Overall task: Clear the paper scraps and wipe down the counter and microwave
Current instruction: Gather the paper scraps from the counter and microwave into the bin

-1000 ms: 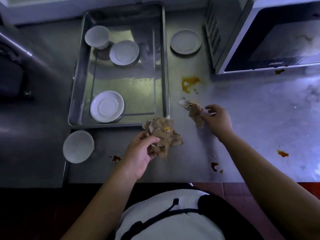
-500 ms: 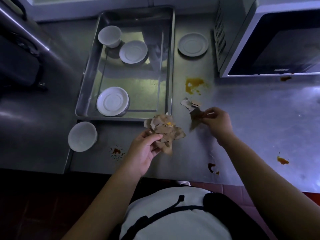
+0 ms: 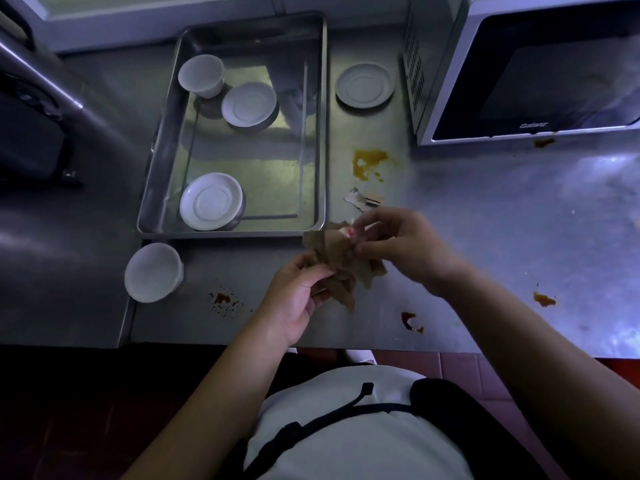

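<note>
paper scraps [image 3: 330,249] bunched between both grips; left hand [image 3: 294,303] pinches below; right hand [image 3: 408,247] pinches above.

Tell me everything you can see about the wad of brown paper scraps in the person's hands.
The paper wad is a crumpled bunch of torn brown pieces with ragged, pointed edges. The left hand grips its lower left side. The right hand pinches its upper right, where a small pinkish spot shows. It is held over the steel counter, by the near right corner of the tray.
</note>
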Motion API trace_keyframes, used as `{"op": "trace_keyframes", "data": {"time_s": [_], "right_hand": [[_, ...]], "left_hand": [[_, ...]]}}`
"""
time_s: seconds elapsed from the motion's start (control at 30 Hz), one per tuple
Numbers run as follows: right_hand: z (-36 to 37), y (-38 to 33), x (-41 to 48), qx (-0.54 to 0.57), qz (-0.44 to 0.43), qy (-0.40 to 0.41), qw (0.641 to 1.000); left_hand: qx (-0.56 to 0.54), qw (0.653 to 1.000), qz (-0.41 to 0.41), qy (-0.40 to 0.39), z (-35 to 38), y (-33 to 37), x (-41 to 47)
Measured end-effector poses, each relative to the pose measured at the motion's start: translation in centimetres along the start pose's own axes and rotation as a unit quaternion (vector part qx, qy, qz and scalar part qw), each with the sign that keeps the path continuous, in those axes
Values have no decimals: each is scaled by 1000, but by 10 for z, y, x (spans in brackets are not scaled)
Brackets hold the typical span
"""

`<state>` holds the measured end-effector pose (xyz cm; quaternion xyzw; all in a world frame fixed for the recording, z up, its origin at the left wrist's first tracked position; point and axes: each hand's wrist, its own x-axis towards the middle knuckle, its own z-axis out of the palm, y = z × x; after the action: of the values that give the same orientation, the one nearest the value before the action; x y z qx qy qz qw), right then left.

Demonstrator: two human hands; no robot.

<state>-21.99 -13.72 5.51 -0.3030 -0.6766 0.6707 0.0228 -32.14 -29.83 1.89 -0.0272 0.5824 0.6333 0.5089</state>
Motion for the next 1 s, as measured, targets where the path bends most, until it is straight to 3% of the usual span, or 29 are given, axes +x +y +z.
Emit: {"op": "trace_keyframes", "data": {"time_s": [0.13,0.37,0.57,0.67,0.77,0.87,1.0], "right_hand": [[13,11,3,-130,-46,59,989],[19,18,-3,-208,-83,78,971],[19,20,4,-188,-114,42,975],[1,27,31,-175,-126,110,970],[-21,47,75,-236,-52,181,954],[-31,66,111,-337,44,173,924],[-30,81,137,-417,58,151,894]], "left_hand": [[0,1000,11,-21,1,-2,-7],[-2,998,11,-70,-2,-1,-16],[30,998,31,35,-6,0,-16],[21,998,36,55,-14,4,-17],[-1,997,31,65,-21,7,-17],[-16,997,25,66,-25,9,-16],[-27,996,2,87,-33,8,-14]]}}
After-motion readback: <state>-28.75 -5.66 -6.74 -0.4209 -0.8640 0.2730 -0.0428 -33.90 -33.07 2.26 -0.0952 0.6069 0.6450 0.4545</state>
